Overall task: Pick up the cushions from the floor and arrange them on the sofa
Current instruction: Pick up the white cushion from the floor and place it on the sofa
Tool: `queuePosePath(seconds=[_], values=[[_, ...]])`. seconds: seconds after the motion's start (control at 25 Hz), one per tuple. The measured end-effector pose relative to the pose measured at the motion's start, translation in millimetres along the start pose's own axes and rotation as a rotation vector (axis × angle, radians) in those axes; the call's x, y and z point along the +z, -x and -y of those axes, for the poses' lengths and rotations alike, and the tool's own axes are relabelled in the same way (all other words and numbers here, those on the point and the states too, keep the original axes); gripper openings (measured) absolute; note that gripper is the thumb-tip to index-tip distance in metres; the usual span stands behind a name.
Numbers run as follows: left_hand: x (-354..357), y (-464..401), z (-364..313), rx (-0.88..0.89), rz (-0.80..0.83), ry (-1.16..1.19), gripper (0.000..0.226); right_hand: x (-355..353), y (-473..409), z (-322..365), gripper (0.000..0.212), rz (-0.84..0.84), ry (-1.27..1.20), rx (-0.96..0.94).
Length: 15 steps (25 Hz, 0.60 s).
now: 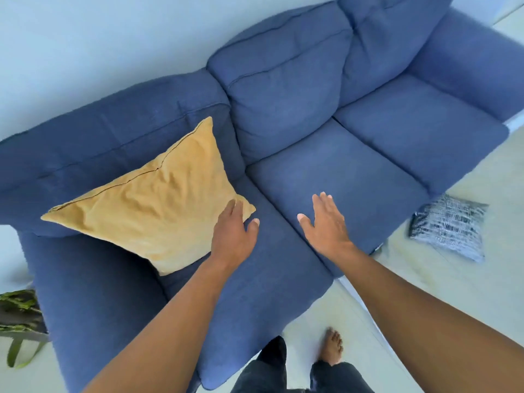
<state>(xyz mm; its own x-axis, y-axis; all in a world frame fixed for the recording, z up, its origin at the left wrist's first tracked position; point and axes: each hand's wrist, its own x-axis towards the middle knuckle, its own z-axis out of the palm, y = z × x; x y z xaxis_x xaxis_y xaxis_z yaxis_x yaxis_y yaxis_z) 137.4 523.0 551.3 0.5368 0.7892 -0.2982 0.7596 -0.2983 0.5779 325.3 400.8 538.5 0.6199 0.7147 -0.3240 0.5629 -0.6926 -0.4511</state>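
A yellow cushion point(154, 211) leans against the back and left armrest of the blue sofa point(368, 177), on its left seat. My left hand point(234, 232) rests at the cushion's lower right corner, fingers touching the fabric, thumb apart, with no grip on it. My right hand point(326, 222) hovers flat over the middle seat, fingers spread, holding nothing. A black-and-white patterned cushion point(448, 226) lies on the pale floor just in front of the sofa's right seat.
A green patterned bag point(18, 313) with straps sits on the floor left of the armrest. My bare foot point(331, 347) and dark trouser legs stand on the floor in front of the sofa. A white wall runs behind the sofa.
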Motion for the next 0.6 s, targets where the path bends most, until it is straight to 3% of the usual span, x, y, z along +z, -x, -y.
queuePosePath(seconds=[0.32,0.6], values=[[133.3,37.4,-149.7,0.281,0.219,-0.208,0.077,-69.2,86.9,-193.3,0.071,-0.117,-0.007,0.279],[240.2,95.9,-244.2,0.404,0.437,-0.364,0.079,-86.2,164.3,-329.0,0.072,-0.071,-0.055,0.502]])
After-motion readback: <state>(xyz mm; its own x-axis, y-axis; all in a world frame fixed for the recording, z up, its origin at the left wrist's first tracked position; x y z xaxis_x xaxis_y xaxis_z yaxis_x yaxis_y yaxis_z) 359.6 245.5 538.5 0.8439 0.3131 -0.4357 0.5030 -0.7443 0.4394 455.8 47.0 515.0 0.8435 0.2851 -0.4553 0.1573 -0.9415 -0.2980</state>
